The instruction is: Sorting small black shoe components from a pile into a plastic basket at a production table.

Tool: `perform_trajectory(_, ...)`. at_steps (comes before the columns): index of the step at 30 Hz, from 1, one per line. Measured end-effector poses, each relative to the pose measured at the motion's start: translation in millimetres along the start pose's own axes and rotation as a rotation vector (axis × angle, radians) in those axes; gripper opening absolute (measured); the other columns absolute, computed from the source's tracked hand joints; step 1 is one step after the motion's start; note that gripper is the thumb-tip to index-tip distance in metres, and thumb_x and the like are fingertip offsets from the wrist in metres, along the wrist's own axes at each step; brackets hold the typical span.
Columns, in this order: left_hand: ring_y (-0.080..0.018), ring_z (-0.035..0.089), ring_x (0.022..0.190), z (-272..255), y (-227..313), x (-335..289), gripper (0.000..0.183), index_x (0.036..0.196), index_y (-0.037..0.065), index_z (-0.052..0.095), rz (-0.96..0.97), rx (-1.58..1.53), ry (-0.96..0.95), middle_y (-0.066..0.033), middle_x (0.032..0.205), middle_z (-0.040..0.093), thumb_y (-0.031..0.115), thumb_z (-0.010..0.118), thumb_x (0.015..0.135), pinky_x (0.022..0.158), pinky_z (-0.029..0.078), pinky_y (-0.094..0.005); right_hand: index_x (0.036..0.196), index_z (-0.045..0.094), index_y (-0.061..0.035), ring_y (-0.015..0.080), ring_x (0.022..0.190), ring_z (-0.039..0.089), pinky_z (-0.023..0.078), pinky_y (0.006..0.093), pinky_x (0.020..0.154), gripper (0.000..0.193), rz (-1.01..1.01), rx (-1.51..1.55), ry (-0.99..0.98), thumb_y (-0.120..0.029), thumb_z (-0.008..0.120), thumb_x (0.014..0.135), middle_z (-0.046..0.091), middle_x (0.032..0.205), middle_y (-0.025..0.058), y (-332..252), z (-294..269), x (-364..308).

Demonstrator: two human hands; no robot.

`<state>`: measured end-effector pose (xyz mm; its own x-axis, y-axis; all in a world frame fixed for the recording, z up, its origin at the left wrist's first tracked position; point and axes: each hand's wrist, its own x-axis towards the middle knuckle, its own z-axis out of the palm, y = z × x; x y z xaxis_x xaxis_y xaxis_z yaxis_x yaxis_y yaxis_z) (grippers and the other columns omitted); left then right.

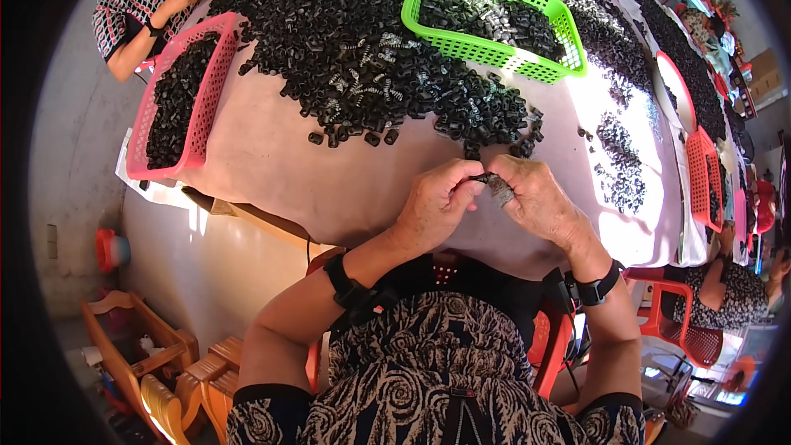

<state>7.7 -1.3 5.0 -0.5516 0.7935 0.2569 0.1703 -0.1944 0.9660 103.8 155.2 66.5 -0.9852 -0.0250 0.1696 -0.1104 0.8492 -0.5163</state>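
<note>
Both my hands meet over the near edge of the cloth-covered table. My left hand (441, 204) pinches a small black plastic piece (478, 178) between thumb and finger. My right hand (537, 198) closes on the same piece from the other side; a grey wrap (500, 190) covers one of its fingertips. The piece's exact shape is mostly hidden by my fingers. Just beyond my hands spreads a large heap of small black plastic pieces (329, 58), with silver coil springs (381, 91) scattered over part of it.
A green basket (494, 53) of black pieces stands beyond my hands; a pink basket (216, 99) holds more at left. A person (132, 12) works at the far left. A red basket (699, 181) and other people are at right. Wooden furniture (132, 346) stands lower left.
</note>
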Motion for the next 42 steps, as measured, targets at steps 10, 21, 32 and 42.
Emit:
perform_trajectory(10, -0.0137, 0.059, 0.060, 5.0, 6.6, -5.9, 0.020, 0.107, -0.002, 0.057, 0.182, 0.227, 0.010, -0.0080, 0.083, 0.057, -0.007, 0.055, 0.087, 0.055, 0.049, -0.0252, 0.088, 0.048, 0.0008, 0.0413, 0.074, 0.057, 0.046, 0.0463, 0.063, 0.022, 0.006, -0.057, -0.069, 0.004, 0.058, 0.069, 0.056, 0.074, 0.0193, -7.7, -6.3, -5.7)
perform_trajectory(21, -0.0228, 0.056, 0.057, 7.0, 10.7, -5.3, 0.025, 0.104, -0.003, 0.055, 0.365, 0.474, 0.064, -0.0122, 0.078, 0.051, -0.010, 0.057, 0.080, 0.052, 0.046, -0.0319, 0.086, 0.052, 0.0050, 0.0461, 0.075, 0.056, 0.045, 0.0490, 0.066, 0.017, 0.127, 0.098, -0.097, 0.005, 0.052, 0.069, 0.057, 0.073, 0.0244, -9.3, -3.9, -4.3)
perform_trajectory(32, -0.0131, 0.062, 0.067, 4.7, 16.7, -2.0, 0.016, 0.104, -0.003, 0.056, 0.131, 0.148, -0.042, -0.0087, 0.087, 0.057, -0.006, 0.053, 0.089, 0.059, 0.049, -0.0240, 0.092, 0.058, 0.0020, 0.0315, 0.066, 0.061, 0.046, 0.0400, 0.059, 0.015, 0.320, 0.292, -0.160, -0.004, 0.051, 0.080, 0.059, 0.071, 0.0177, -18.3, -27.3, -5.8)
perform_trajectory(42, -0.0142, 0.049, 0.101, 0.4, 20.1, -3.6, 0.023, 0.107, 0.004, 0.063, 0.099, -0.109, -0.278, -0.0049, 0.112, 0.042, -0.004, 0.063, 0.085, 0.082, 0.048, -0.0259, 0.097, 0.065, -0.0116, 0.0005, 0.065, 0.046, 0.034, 0.0167, 0.049, 0.025, 0.620, 0.932, -0.262, -0.032, 0.067, 0.083, 0.051, 0.074, -0.0098, -15.2, -21.5, -31.7)
